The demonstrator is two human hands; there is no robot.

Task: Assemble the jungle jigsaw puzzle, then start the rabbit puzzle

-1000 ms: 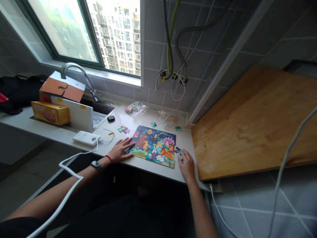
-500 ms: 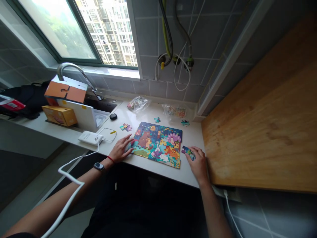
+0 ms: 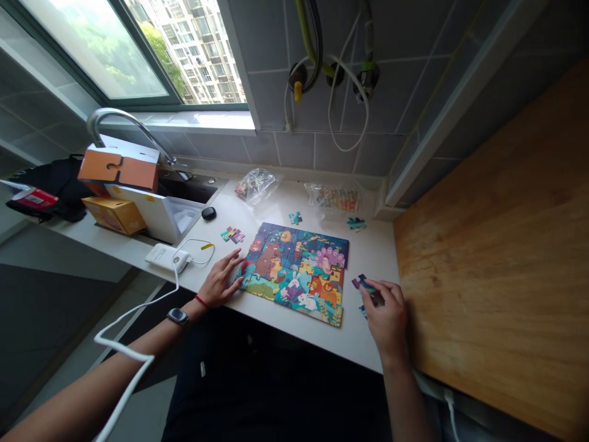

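A colourful animal jigsaw puzzle (image 3: 294,273), largely joined, lies flat on the white counter. My left hand (image 3: 221,279) rests by its left edge, fingers spread, the fingertips at the border. Right of the puzzle, my right hand (image 3: 386,310) pinches a dark purple and blue puzzle piece (image 3: 360,282) between thumb and fingers. Part of another piece (image 3: 363,312) shows below it, mostly hidden by the hand. Loose pieces lie around: a purple and orange cluster (image 3: 232,234) at the left, a teal piece (image 3: 295,218) behind the puzzle and a dark teal one (image 3: 356,224) at the back right.
Two clear plastic bags (image 3: 257,186) lie at the back of the counter. On the left are a black case (image 3: 208,213), a white power bank (image 3: 168,258) with a cable, and boxes (image 3: 122,172) by the sink. A wooden panel (image 3: 497,245) borders the right side.
My right hand has moved slightly right, away from the puzzle, with the piece still in its fingers. The camera view has shifted a little; my left hand stays beside the puzzle.
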